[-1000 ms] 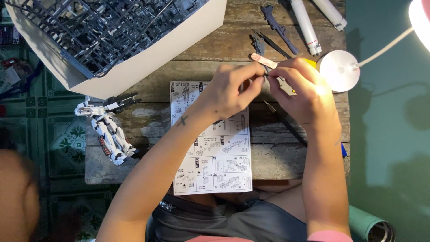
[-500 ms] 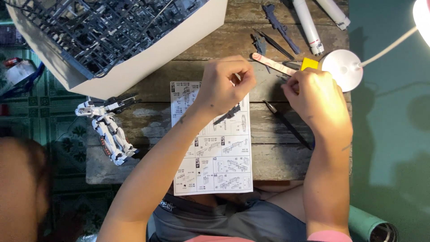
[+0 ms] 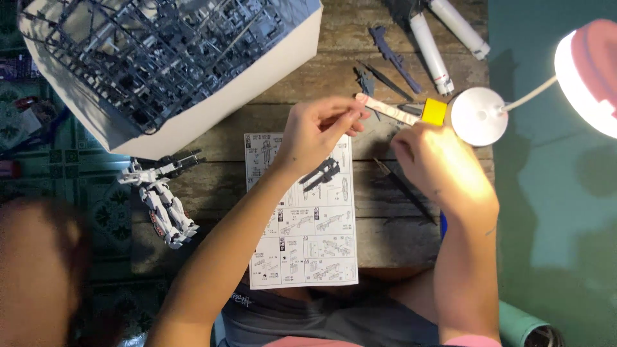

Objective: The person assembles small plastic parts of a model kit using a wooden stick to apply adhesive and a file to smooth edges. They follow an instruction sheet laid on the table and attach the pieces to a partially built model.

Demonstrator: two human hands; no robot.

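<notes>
Left hand (image 3: 315, 132) pinches sanding stick (image 3: 385, 110); wooden table (image 3: 385, 231), tiled floor (image 3: 71, 160).

One camera on the person's head looks straight down, close above the wooden table (image 3: 411, 241).

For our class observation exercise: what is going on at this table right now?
A person sits at a wooden table building a plastic model kit. The left hand is raised over the instruction sheet, its fingertips at a pale sanding stick. The right hand is curled beside the white lamp base; whether it holds anything cannot be seen. A dark model part lies on the sheet. A box of grey part frames and a partly built white robot figure sit to the left.
</notes>
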